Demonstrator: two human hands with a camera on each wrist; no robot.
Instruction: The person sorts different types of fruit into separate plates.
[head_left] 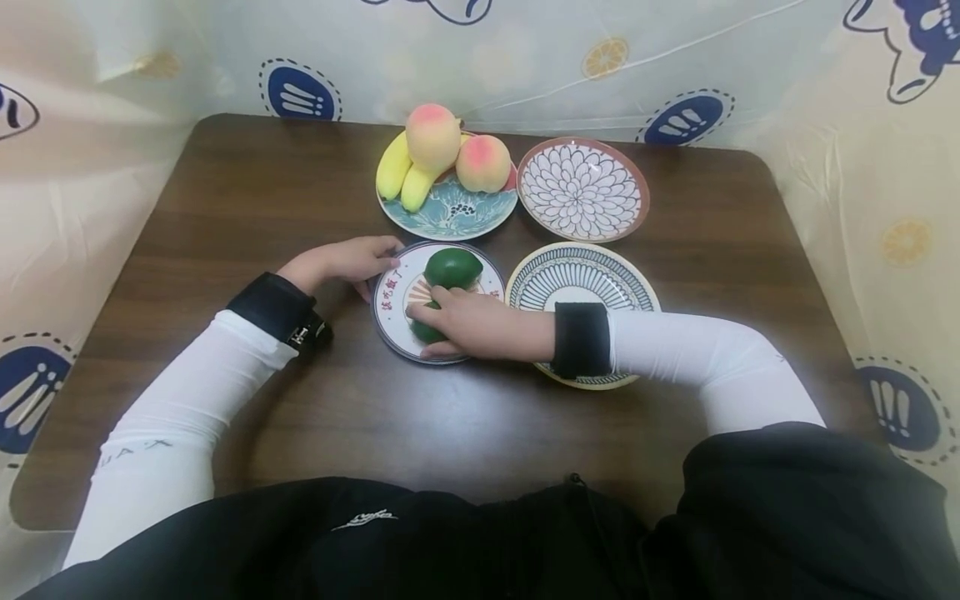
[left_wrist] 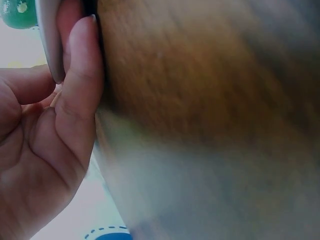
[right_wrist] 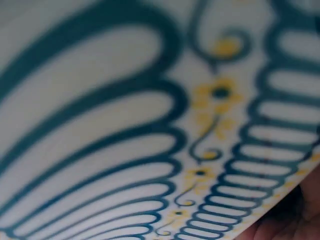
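While the left hand [head_left: 348,260] pinches a plate [head_left: 397,327], the right hand [head_left: 480,323] clasps a green fruit [head_left: 426,333].

red 吃飯 chars [head_left: 389,292] on plate [head_left: 390,325], ltrs [head_left: 135,452] on sleeve [head_left: 172,421] unclear, script logo [head_left: 365,520] on blk top [head_left: 450,550] illegible

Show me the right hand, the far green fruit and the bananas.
Right hand [head_left: 477,323]: head view, back of the hand.
Far green fruit [head_left: 453,267]: head view, middle of its skin.
Bananas [head_left: 393,170]: head view, left banana's peel.
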